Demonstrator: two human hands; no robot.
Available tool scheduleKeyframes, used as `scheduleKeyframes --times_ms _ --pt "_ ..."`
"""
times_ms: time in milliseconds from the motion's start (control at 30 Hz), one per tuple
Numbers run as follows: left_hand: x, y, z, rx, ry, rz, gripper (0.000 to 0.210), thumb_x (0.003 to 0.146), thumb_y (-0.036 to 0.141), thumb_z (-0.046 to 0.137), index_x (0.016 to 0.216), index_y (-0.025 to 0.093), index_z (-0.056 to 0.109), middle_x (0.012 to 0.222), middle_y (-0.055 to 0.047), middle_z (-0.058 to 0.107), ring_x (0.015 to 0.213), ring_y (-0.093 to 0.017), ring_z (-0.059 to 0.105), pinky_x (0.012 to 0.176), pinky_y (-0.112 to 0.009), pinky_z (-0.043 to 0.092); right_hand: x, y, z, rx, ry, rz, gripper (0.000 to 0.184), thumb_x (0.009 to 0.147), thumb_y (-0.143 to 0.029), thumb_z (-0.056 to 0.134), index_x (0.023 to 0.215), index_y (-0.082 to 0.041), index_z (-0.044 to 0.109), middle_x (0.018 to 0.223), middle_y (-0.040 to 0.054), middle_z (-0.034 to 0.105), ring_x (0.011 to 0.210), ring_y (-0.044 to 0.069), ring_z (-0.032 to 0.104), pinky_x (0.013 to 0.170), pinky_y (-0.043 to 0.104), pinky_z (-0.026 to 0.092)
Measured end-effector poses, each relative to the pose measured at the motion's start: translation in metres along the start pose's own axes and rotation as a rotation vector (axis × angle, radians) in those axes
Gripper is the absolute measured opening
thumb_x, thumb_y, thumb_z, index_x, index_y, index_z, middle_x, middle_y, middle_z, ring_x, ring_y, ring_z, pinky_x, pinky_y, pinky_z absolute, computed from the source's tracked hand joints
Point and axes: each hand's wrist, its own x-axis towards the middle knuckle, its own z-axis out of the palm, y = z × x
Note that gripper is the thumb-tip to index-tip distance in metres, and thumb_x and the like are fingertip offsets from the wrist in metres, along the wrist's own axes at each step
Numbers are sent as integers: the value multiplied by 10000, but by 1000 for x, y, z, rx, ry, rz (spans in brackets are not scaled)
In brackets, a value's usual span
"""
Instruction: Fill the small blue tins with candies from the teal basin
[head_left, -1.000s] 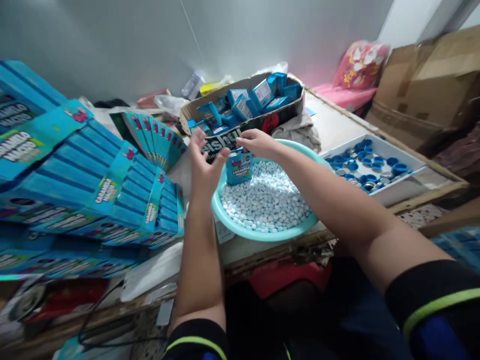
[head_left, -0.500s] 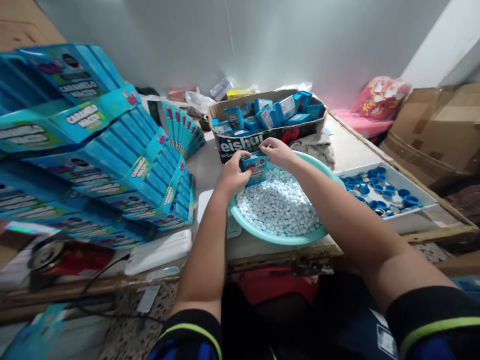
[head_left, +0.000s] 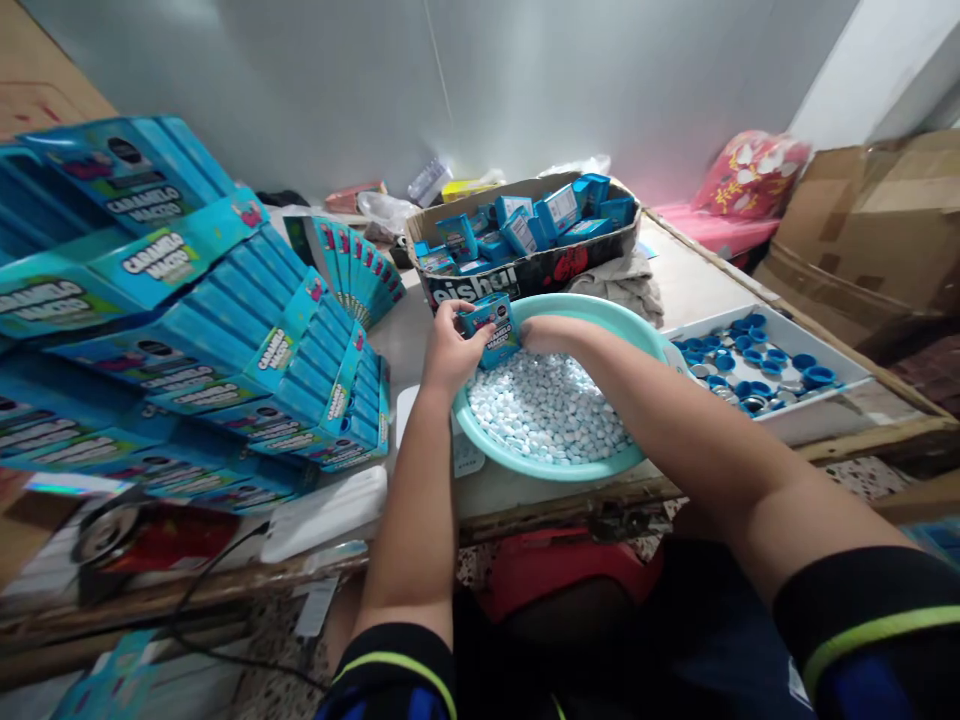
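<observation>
My left hand [head_left: 452, 352] is closed around a small blue candy box [head_left: 501, 340] printed "Caramelo Macizo", holding it tilted over the left rim of a light teal basin [head_left: 555, 468]. Pale blue and white candies [head_left: 559, 410] fill much of the basin. My right hand [head_left: 544, 337] dips into the basin just right of the box, close to the candies. Its fingers are blurred and partly hidden, so I cannot see whether they hold any candy.
Behind the basin stands a black-printed carton [head_left: 517, 275] heaped with blue boxes. Stacked blue display boxes [head_left: 247, 320] rise on the left. To the right, a white tray [head_left: 787, 400] holds blue caps. A grey cloth [head_left: 619, 290] lies behind the basin, beside the carton.
My right hand has come away from the top of the candy box and moved down into the basin. My left hand still holds the box, now tilted more. The view has shifted slightly.
</observation>
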Motion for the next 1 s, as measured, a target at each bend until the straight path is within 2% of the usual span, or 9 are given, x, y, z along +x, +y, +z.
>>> scheduleKeyframes --times_ms 100,167,333,467,567,667,800,900,1000 --pt "2 -3 0 -6 11 0 400 744 298 807 1052 225 563 881 -1 605 739 -149 615 661 -276 498 -6 -9 -3 -301 -207 59 199 695 37 710 665 -153 661 519 -37 526 607 128 480 697 293 406" --pt "2 -4 0 4 23 -4 405 742 313 810 1047 225 559 861 4 601 726 -149 609 649 -273 493 -9 -14 -5 -438 -291 75 185 708 9 739 685 -157 661 532 -53 524 593 121 472 677 291 392" --pt "1 0 -1 3 14 -22 400 745 321 809 1038 229 552 850 6 601 727 -154 612 629 -271 478 -10 -16 -8 -560 -351 111 229 758 -123 823 633 -152 632 505 -71 503 536 108 459 631 278 409" --pt "-1 4 -2 43 18 -26 393 738 303 815 1027 225 561 833 9 579 703 -147 589 605 -267 450 -7 -14 -7 -648 -409 148 217 862 -207 793 719 -136 646 617 -55 582 571 102 536 641 263 490" --pt "-1 6 -2 52 3 -29 387 746 304 807 1031 222 559 830 9 584 703 -149 584 610 -271 452 -6 -14 -7 -672 -456 173 225 945 -297 739 820 -128 658 729 -32 634 637 106 601 648 259 541" --pt "-1 8 -3 48 -19 -14 385 745 300 807 1029 224 559 821 16 581 691 -143 570 605 -265 447 -7 -16 -8 -672 -483 213 231 970 -309 714 843 -124 659 750 -25 643 644 104 614 636 252 552" --pt "-1 12 -4 36 -58 -3 388 734 272 809 1025 222 558 831 11 606 719 -155 606 619 -266 463 -8 -16 -10 -629 -485 274 261 916 -255 768 731 -121 642 661 -46 614 593 94 584 616 240 532" --pt "-2 13 -2 17 -87 1 391 723 275 815 1012 218 557 840 6 643 740 -163 640 641 -268 487 -9 -15 -11 -536 -460 309 219 842 -173 802 687 -93 668 590 -47 603 600 95 581 671 246 523" --pt "-2 16 0 -47 -21 53 407 694 272 831 981 210 548 835 12 658 752 -153 658 667 -257 503 -10 -16 -13 -435 -437 351 151 798 -135 794 762 -17 708 539 -51 588 673 110 612 757 236 528"
